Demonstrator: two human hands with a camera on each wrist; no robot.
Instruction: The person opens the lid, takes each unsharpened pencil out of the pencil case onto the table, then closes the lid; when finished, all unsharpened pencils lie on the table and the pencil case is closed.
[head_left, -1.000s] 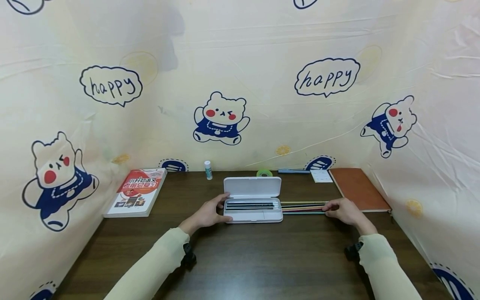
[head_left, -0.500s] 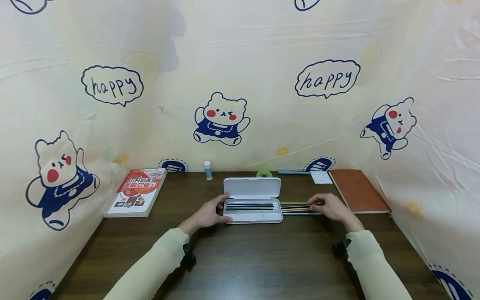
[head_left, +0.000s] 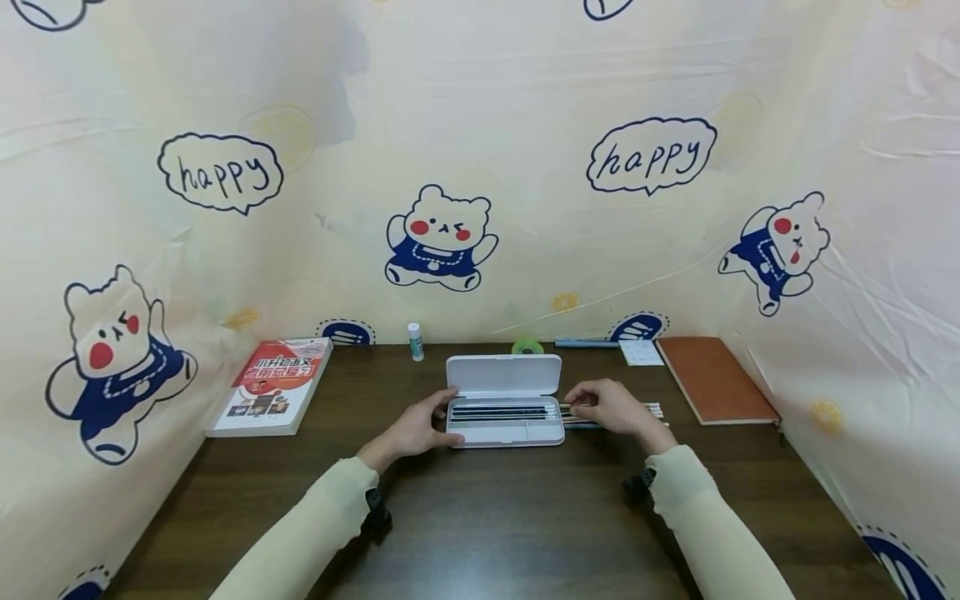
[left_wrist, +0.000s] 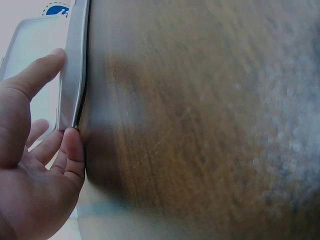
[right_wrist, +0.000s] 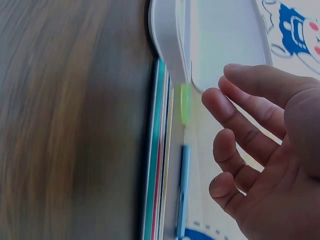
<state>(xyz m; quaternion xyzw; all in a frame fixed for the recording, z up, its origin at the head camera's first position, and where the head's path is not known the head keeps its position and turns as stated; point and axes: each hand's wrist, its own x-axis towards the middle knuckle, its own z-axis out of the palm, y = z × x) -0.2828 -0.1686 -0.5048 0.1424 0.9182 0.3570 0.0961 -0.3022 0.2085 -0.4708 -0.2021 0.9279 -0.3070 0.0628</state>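
While left hand (head_left: 417, 430) steadies case (head_left: 504, 398), pencils (head_left: 651, 411) beside

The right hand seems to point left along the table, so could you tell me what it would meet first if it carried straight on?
Most likely the right end of the open pencil case; the right hand hovers over the coloured pencils beside it.
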